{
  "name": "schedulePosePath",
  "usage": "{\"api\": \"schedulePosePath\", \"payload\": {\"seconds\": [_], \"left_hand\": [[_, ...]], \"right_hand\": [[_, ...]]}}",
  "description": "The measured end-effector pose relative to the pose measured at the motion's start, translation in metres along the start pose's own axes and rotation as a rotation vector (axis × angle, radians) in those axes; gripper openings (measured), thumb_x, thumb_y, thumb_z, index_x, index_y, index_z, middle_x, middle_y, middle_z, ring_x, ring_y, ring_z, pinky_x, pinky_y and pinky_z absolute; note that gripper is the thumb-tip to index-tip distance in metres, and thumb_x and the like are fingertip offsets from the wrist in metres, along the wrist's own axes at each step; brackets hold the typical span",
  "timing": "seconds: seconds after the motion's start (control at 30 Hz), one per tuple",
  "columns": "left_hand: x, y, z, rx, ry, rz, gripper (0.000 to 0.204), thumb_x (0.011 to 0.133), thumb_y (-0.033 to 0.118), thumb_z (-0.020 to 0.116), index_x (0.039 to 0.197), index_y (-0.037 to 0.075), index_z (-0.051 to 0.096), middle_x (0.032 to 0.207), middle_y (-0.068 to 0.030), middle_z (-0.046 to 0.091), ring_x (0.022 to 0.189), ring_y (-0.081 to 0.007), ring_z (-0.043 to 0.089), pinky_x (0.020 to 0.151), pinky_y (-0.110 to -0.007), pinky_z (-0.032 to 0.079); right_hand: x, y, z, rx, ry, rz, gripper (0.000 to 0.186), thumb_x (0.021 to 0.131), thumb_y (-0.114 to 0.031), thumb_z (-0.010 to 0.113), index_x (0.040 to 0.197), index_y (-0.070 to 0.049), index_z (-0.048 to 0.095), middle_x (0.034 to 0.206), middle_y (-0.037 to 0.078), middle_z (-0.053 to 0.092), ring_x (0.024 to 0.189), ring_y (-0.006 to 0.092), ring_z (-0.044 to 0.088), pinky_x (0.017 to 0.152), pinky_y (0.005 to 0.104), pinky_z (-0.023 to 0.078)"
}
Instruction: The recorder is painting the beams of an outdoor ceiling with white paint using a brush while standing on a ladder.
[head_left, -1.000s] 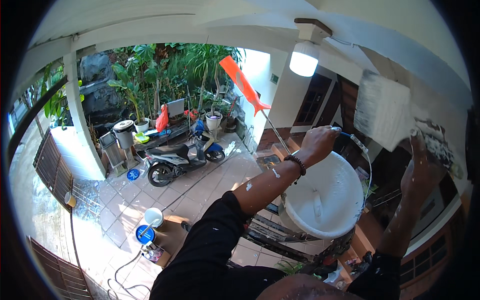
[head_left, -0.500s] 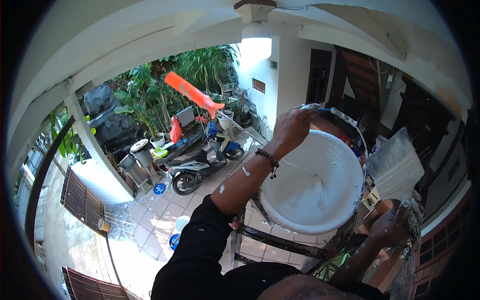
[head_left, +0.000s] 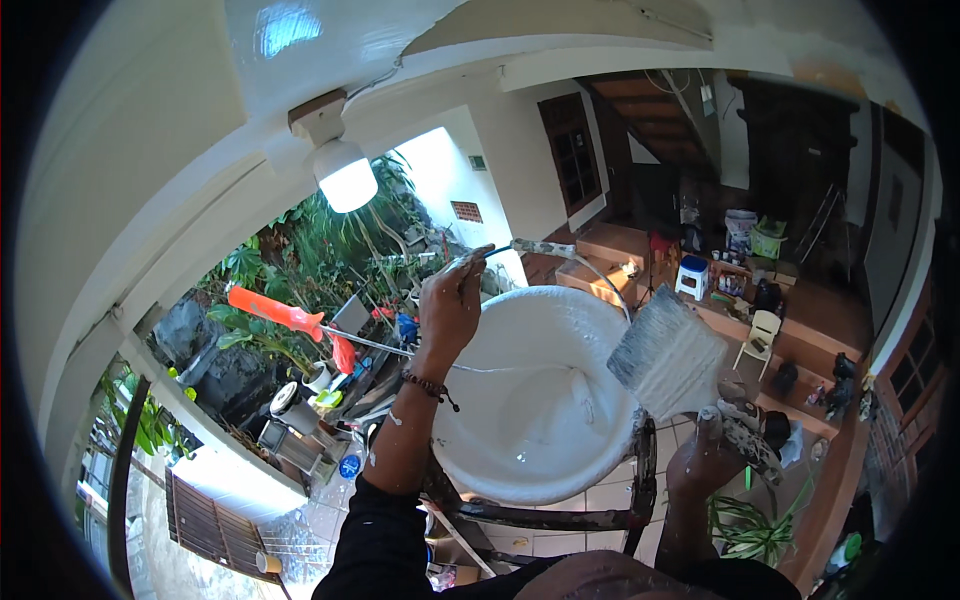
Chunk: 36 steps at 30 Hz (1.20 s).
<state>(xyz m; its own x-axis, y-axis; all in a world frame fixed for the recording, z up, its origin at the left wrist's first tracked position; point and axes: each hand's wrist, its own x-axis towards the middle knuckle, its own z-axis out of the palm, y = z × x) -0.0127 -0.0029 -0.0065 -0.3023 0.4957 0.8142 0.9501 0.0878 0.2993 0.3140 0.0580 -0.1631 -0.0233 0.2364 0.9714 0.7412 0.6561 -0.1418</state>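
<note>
A wide white bucket [head_left: 510, 330] is below me, its inside coated with white paint. My left hand [head_left: 450, 305] is closed on the bucket's raised handle, above the far left rim. Across that rim lies a paint roller [head_left: 275, 310], its orange grip sticking out to the left and its thin rod running into the bucket; a white-coated piece sits at the rod's end. My right hand [head_left: 695, 460] is wrapped round the handle of a broad, flat putty knife [head_left: 668, 352]. Pale streaks cover the blade, which stands up beside the bucket's right rim.
A dark, paint-spattered ladder frame [head_left: 560, 515] surrounds the bucket's near side. A lit bulb [head_left: 345, 178] hangs from the ceiling. To the right are a small stool [head_left: 692, 275], a cream chair [head_left: 758, 335] and brown steps [head_left: 815, 310]. Plants and a brown gate [head_left: 215, 525] are at left.
My view has swung right, bringing the steps and chair into sight and hiding most of the motorbike. The putty knife is now nearer the bucket's right rim. Both grips stay the same.
</note>
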Motion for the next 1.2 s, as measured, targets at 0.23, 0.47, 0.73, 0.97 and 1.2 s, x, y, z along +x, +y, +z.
{"api": "schedulePosePath", "payload": {"seconds": [0.23, 0.47, 0.73, 0.97, 1.2], "left_hand": [[-0.009, -0.019, 0.005, 0.010, 0.014, -0.055, 0.025, 0.094, 0.014, 0.060, 0.116, 0.012, 0.071, 0.065, -0.0133, 0.060, 0.053, -0.0255, 0.055, 0.053, -0.038, 0.043], [0.000, -0.007, 0.003, 0.015, 0.016, 0.003, 0.023, 0.094, 0.014, 0.059, 0.112, 0.008, 0.072, 0.076, -0.0185, 0.067, 0.066, -0.0345, 0.064, 0.059, -0.041, 0.048], [0.004, 0.004, 0.003, -0.042, 0.018, -0.030, 0.022, 0.095, 0.018, 0.058, 0.109, 0.009, 0.073, 0.084, -0.0178, 0.069, 0.074, -0.0362, 0.066, 0.067, -0.044, 0.051], [-0.001, 0.007, 0.003, -0.038, 0.066, 0.039, 0.023, 0.095, 0.019, 0.058, 0.112, 0.010, 0.072, 0.081, -0.0178, 0.068, 0.071, -0.0352, 0.065, 0.066, -0.044, 0.051], [0.001, 0.009, 0.002, -0.053, 0.024, 0.006, 0.024, 0.096, 0.020, 0.058, 0.111, 0.008, 0.073, 0.086, -0.0186, 0.070, 0.077, -0.0340, 0.067, 0.069, -0.044, 0.052]], "right_hand": [[-0.007, 0.011, -0.001, 0.186, -0.103, -0.008, 0.023, 0.092, -0.008, 0.068, 0.115, -0.007, 0.064, 0.111, 0.022, 0.063, 0.101, 0.0381, 0.062, 0.089, 0.0481, 0.046], [0.066, 0.003, 0.013, 1.478, -0.384, 0.511, 0.050, 0.085, 0.000, 0.073, 0.130, 0.001, 0.051, 0.121, 0.019, 0.061, 0.110, 0.0289, 0.062, 0.092, 0.0426, 0.055], [0.083, -0.016, 0.002, 1.404, -0.497, 0.261, 0.051, 0.082, -0.004, 0.076, 0.127, 0.002, 0.052, 0.115, 0.017, 0.064, 0.103, 0.0254, 0.066, 0.088, 0.0380, 0.057], [0.107, -0.026, -0.009, 1.145, -0.640, -0.034, 0.035, 0.069, -0.015, 0.086, 0.099, -0.005, 0.072, 0.098, 0.015, 0.072, 0.085, 0.0256, 0.072, 0.075, 0.0342, 0.057], [0.146, -0.039, -0.001, 1.092, -0.929, -0.350, 0.038, 0.067, -0.014, 0.084, 0.103, -0.006, 0.074, 0.102, 0.014, 0.072, 0.086, 0.0279, 0.072, 0.077, 0.0358, 0.056]]}}
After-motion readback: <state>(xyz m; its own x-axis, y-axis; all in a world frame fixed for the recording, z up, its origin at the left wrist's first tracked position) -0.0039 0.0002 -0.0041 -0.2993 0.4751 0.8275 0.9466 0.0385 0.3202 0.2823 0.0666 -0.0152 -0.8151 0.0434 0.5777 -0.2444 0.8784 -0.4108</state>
